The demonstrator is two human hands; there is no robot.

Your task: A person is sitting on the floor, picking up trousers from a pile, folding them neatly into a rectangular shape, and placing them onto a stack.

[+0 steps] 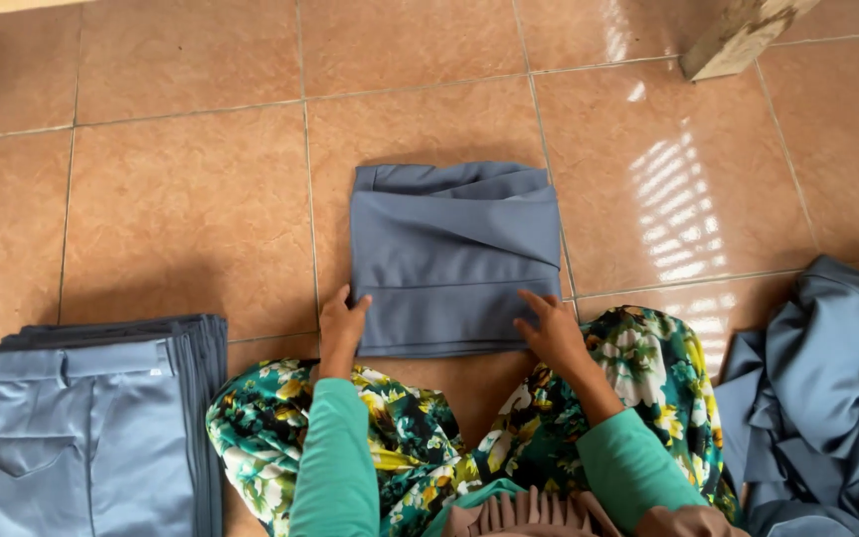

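Both the left hand [342, 320] and the right hand [552, 328] rest flat, fingers spread, on the near edge of the folded grey-blue trousers [454, 254] at frame centre, whose long axis runs up-frame.

I see smooth, matt grey-blue cloth in the folded trousers [454, 261] and the stack of trousers [91, 428]. The orange floor tiles [191, 209] look hard and shiny. My flowery skirt [638, 378] is soft cloth.

Home floor [191, 199], stacked trousers [91, 428]
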